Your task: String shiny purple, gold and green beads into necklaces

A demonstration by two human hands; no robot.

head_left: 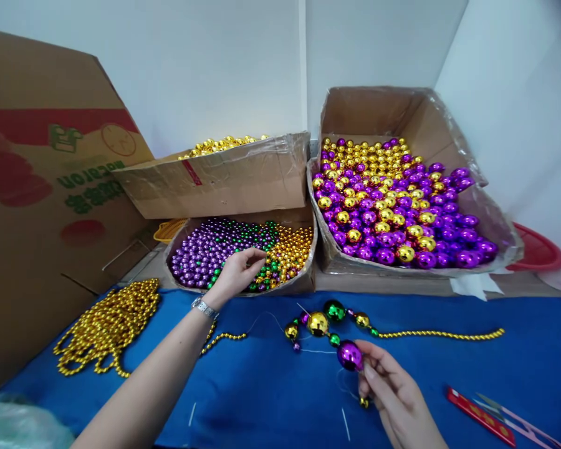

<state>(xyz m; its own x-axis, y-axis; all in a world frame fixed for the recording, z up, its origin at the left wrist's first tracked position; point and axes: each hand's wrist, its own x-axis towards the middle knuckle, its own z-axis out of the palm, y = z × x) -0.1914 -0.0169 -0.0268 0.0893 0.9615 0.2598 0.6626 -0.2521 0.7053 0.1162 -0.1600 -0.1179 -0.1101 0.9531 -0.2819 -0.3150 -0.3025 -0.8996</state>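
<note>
From the head view, our left hand (237, 272) reaches into the small-bead box (243, 252) at the tabletop's (262, 386) far edge, fingers curled narrow over green beads — whether it pinches one we cannot tell. Our right hand (395, 396) holds the purple ball (350, 354) of the strand (336, 330) near the front edge. We judge it best to keep the thread taut and pick one bead at a time. We count three boxes, two hands, one gold chain pile (107, 327) — and one cutter (481, 416).
</note>
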